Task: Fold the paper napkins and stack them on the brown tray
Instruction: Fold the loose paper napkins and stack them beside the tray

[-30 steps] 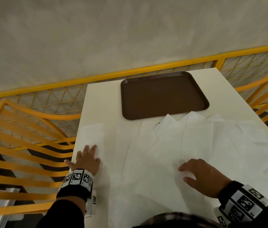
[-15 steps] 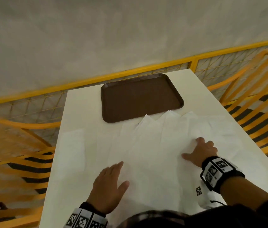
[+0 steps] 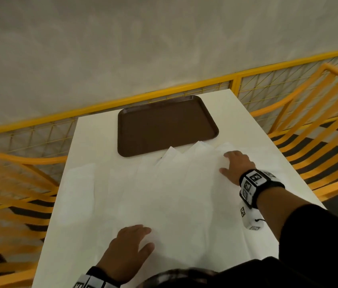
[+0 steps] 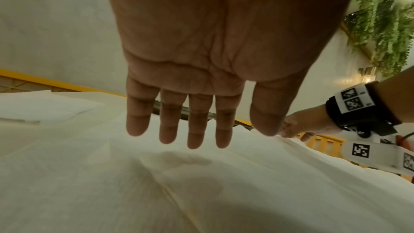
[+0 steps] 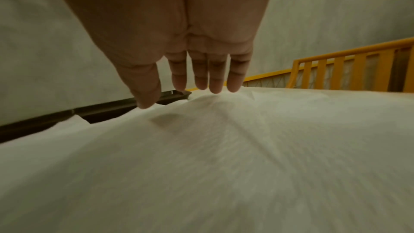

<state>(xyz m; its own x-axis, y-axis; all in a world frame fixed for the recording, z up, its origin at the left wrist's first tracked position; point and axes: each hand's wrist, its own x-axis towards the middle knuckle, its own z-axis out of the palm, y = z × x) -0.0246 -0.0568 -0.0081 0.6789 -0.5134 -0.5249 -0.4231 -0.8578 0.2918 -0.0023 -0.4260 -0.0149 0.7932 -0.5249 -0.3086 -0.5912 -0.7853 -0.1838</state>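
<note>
Left hand (image 3: 124,249) was flat, fingers straight, over the near part of the overlapping white paper napkins (image 3: 170,196). Right hand (image 3: 236,166) lay fingers extended on their far right edge, just beside the empty brown rectangular plastic tray (image 3: 164,125).

Landmark: tray (image 3: 167,125). It sits on the table (image 3: 247,129) at the far edge, roughly centred left to right. Napkins (image 3: 164,194) lie spread and overlapping on the table nearer than the tray; several far corners overlap the tray's near rim. One napkin (image 3: 78,183) lies near-left of the tray, apart from it. Right hand (image 3: 237,166) is on the napkins near-right of the tray. Left hand (image 3: 125,252) is over the napkins well nearer than the tray. Railing (image 3: 101,107) runs behind the tray, beyond the table edge.
</note>
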